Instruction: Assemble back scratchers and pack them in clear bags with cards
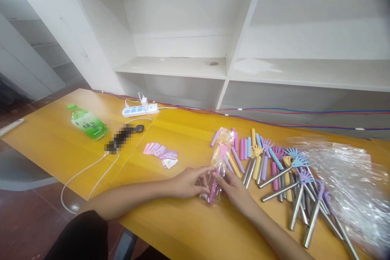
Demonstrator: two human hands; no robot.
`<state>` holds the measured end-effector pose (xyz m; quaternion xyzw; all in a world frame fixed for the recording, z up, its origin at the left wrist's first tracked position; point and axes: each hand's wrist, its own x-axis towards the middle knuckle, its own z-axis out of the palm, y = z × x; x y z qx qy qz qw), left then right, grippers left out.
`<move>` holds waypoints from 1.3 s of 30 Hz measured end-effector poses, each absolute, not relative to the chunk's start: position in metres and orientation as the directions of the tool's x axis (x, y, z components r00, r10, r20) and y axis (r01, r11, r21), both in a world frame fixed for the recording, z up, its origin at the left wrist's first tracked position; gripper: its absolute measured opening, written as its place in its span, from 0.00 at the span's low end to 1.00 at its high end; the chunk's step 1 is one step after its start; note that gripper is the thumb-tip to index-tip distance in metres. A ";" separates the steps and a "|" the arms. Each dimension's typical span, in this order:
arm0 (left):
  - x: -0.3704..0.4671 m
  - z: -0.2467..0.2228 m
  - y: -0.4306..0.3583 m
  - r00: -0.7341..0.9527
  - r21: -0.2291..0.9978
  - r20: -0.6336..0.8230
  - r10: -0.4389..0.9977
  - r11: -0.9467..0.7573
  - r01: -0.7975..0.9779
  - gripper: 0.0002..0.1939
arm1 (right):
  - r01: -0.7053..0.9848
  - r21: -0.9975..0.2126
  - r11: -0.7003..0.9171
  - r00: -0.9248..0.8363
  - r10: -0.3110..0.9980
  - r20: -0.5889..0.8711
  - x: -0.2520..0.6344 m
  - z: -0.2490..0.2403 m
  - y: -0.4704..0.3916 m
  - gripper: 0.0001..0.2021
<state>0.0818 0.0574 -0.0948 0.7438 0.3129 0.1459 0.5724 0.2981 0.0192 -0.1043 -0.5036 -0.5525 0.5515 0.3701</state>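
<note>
My left hand (pixel 191 183) and my right hand (pixel 232 185) hold a clear plastic bag between them. Inside lies a back scratcher (pixel 215 183) with a pink claw head and a pink handle, tilted with its head away from me. The left fingers curl round the bag's left side, and my right thumb presses on its front. To the right of my right hand lie several back scratchers (pixel 300 183) with metal rods and purple, blue or yellow claws. Loose coloured handle tubes (pixel 243 148) are spread just beyond both hands.
Clear plastic bags (pixel 350 183) heap up at the right. Small printed cards (pixel 161 153) fan out left of my hands. Further left are a green bottle (pixel 88 122) lying down, a power strip (pixel 140 109) and white cables (pixel 76 174). White shelving (pixel 176 67) stands behind the table.
</note>
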 end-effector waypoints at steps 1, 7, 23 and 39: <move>0.078 -0.093 0.058 0.771 0.924 -0.135 0.623 -0.202 0.325 0.32 | 0.151 -0.985 -0.085 -0.183 0.977 -0.112 0.294 -0.110 0.018 0.23; 0.033 -0.064 0.106 0.691 0.547 0.143 0.709 -0.639 0.541 0.11 | 0.272 -0.961 -0.057 -0.207 0.971 -0.117 0.288 -0.126 0.014 0.22; -0.012 -0.067 0.162 0.666 0.576 -0.160 0.728 -0.479 0.662 0.22 | 0.243 -0.969 -0.041 -0.259 0.960 -0.106 0.290 -0.124 0.017 0.22; 0.104 -0.109 0.090 0.458 0.977 -0.014 0.889 0.110 -0.185 0.26 | 0.197 -0.979 -0.045 -0.316 0.943 -0.106 0.284 -0.129 0.014 0.19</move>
